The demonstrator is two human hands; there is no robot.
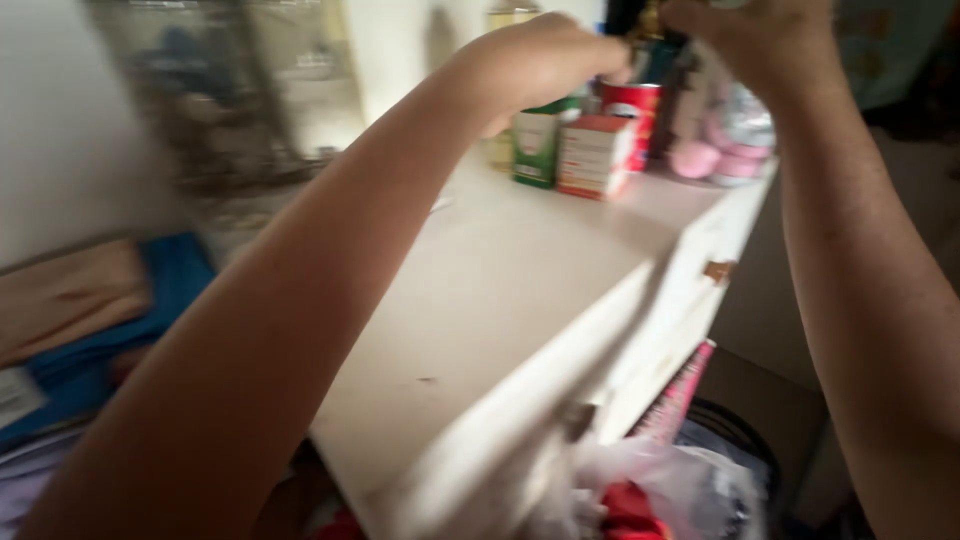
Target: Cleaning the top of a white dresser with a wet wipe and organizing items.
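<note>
Fingers curl above green carton, red-white box, red can.

Bare cabinet top in front; boxes crowd the back.

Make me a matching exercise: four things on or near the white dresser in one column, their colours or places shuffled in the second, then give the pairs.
Things:
1. box
2. carton
3. can
4. plastic bag

Colours or places:
A. green and white, beside the box
B. clear, below the dresser front
C. red and white, nearest the dresser's front edge
D. red, behind the box

Pairs: 1-C, 2-A, 3-D, 4-B
</note>
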